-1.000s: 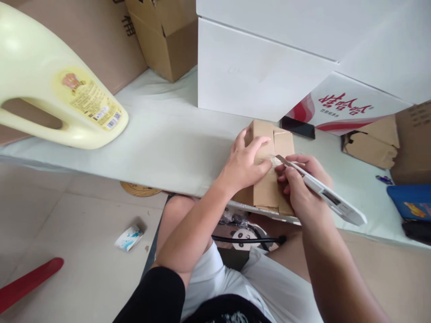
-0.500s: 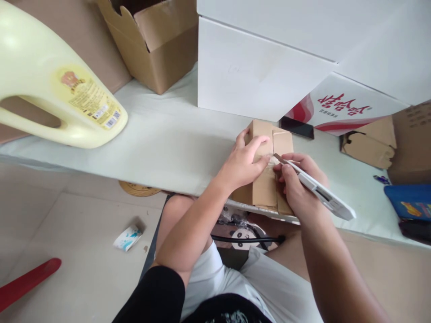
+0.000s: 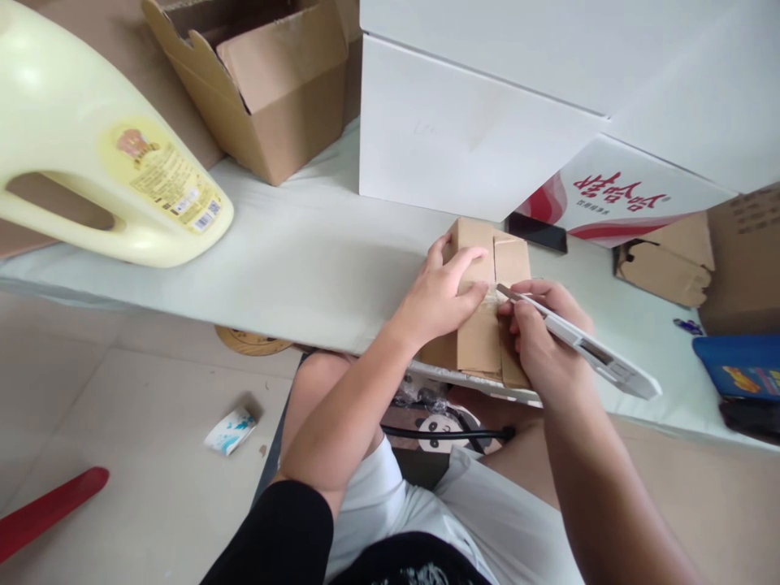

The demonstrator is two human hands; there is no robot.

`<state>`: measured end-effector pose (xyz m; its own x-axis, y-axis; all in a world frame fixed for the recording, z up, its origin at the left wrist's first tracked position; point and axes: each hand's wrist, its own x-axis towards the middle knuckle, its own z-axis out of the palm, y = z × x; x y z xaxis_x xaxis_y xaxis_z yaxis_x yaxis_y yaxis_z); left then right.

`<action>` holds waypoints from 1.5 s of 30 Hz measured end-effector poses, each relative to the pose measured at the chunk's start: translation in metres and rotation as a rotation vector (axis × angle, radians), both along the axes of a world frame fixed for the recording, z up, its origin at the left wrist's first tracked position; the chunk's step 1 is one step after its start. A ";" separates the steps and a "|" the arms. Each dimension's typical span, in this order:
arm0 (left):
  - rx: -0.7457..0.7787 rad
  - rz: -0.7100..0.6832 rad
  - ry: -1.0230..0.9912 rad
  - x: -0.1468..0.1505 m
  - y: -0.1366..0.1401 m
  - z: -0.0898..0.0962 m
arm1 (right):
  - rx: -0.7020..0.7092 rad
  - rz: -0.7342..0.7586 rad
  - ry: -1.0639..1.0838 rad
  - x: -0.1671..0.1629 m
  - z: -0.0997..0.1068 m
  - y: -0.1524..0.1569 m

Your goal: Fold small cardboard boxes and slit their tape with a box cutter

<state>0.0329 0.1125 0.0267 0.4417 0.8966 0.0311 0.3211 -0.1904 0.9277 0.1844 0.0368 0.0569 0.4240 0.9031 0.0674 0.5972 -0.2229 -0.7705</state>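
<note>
A small brown cardboard box [image 3: 479, 345] sits at the table's front edge, with a seam running along its top. My left hand [image 3: 444, 292] grips the box from its left side, thumb and fingers spread over the top. In my right hand [image 3: 548, 333] is a white utility knife [image 3: 600, 357], held like a pen. Its blade tip is at the seam, near my left thumb, where some clear tape shows. Whether the blade has gone into the tape I cannot tell.
Large white boxes [image 3: 475, 122] stand behind the cardboard box, a black phone-like slab [image 3: 536, 232] at their foot. To the left are a pale yellow jug [image 3: 183, 236] and an open carton [image 3: 298, 106]. A blue packet [image 3: 737, 366] and folded cardboard [image 3: 664, 268] lie right.
The knife's rear end has swung slightly to the right, and its tip has shifted a little along the seam. My left hand and the box have stayed in place.
</note>
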 end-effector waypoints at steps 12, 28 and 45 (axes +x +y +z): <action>-0.014 0.007 -0.004 0.000 -0.001 0.000 | -0.015 0.049 0.037 0.003 -0.002 0.000; -0.022 0.001 0.001 -0.001 -0.001 0.000 | -0.022 0.082 -0.118 0.001 0.005 0.001; -0.011 0.014 -0.021 0.000 0.000 -0.002 | 0.006 0.082 -0.059 0.002 0.002 0.001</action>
